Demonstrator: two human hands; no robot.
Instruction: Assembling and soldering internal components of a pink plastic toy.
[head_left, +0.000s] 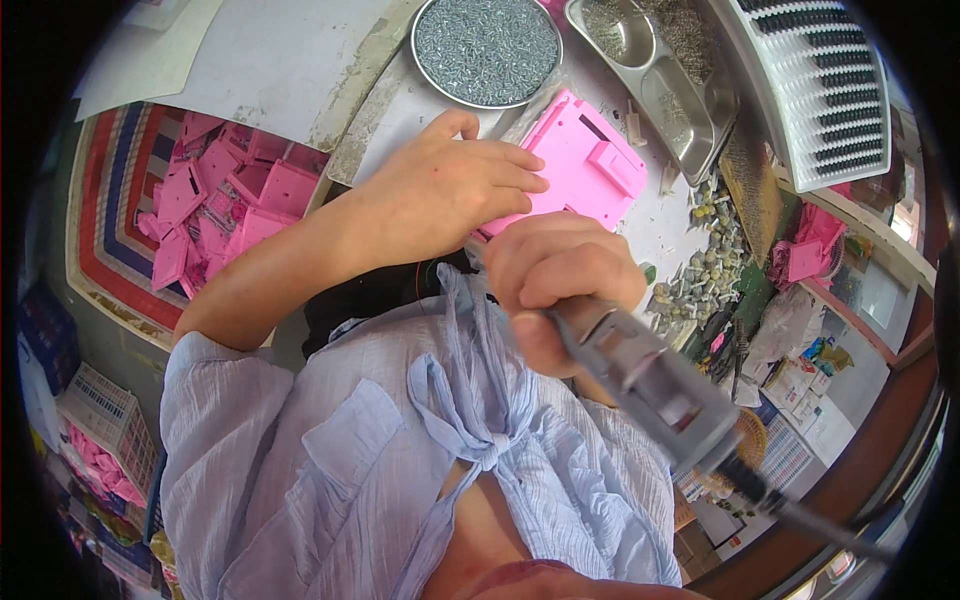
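Note:
A flat pink plastic case (600,190) with a dark slot and a raised block lies on the white worktop in front of me. My left hand (465,185) reaches over from the left, its stretched fingertips resting on the case's left edge and its thumb apart from it. Wrapped round a grey corded electric screwdriver (665,385) is my right hand (565,275), just above the near edge of the case. The screwdriver's tip is hidden by that hand. Its cord (800,515) runs off to the lower right.
A round metal dish of small screws (487,50) stands beyond my left hand. Right of it is a metal compartment tray (680,105) with small parts. Small greenish pieces (705,270) lie scattered at right. A box of pink plastic parts (215,210) stands at left.

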